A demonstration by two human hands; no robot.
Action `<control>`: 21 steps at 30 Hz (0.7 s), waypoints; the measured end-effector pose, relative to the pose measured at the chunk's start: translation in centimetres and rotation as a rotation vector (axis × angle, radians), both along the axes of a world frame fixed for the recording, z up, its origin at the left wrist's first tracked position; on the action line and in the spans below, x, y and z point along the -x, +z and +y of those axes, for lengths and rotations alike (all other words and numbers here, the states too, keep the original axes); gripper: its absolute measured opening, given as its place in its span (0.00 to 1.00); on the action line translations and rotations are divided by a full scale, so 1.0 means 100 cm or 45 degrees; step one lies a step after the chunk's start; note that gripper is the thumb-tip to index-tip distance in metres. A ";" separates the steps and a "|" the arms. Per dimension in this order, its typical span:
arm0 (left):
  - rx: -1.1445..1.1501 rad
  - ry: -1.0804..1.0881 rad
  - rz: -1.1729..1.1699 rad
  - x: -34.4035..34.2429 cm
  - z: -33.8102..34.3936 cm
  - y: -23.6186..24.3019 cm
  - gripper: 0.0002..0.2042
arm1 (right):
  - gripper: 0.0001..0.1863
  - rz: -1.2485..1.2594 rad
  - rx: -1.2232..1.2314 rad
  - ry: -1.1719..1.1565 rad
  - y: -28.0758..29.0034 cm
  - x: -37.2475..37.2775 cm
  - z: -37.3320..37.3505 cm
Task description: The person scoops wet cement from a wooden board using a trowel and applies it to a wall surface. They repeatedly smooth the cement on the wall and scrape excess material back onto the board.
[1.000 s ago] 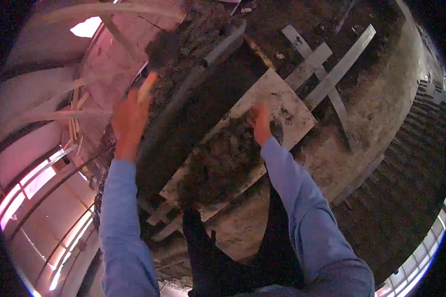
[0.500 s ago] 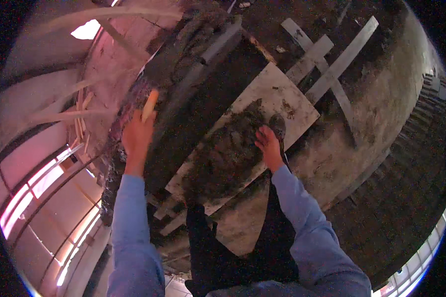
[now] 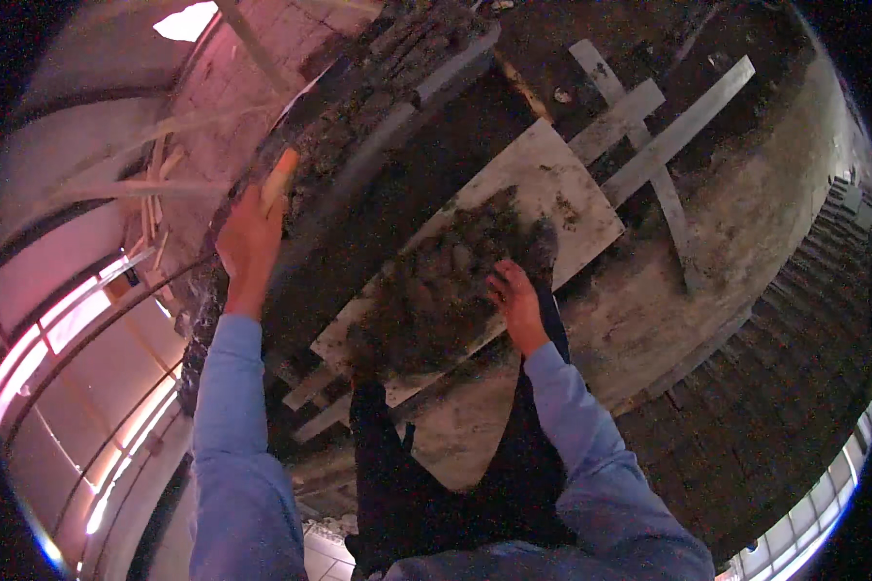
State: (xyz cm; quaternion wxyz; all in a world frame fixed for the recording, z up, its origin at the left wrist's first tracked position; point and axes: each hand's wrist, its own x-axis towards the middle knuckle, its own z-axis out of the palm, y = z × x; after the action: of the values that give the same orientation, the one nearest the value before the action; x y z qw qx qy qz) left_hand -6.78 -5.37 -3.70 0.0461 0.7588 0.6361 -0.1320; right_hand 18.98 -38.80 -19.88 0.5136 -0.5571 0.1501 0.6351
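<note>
At the left, my left hand is closed round a short orange-yellow handle. Whatever the handle belongs to cannot be made out. The hand is over the near side of a long, low wall-like ridge topped with dark, lumpy material. My right hand hangs with fingers apart and slightly bent, holding nothing visible. Below it lies a pale rectangular board, largely covered by a dark heap of soil-like or mortar-like material. My legs straddle the board's near edge.
Crossed grey planks lie beyond the board's far right corner. Shorter wood pieces stick out at its near left end. Rows of stacked dark tiles or bricks curve along the right. Poles and bright openings stand at the left.
My left hand has moved left with the orange-yellow handle. My right hand has shifted slightly left and nearer to me. The whole view has tilted a little.
</note>
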 end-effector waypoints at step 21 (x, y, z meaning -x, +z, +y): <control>0.777 0.172 -0.182 0.313 -0.197 -0.114 0.22 | 0.27 -0.550 0.044 -0.109 0.192 0.036 -0.093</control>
State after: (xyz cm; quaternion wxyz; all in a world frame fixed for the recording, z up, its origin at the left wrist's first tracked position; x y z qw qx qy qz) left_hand -38.13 -25.02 -15.12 0.3250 0.6734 0.6112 -0.2597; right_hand 15.36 -48.07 -0.66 0.5508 -0.6821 0.0708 0.4759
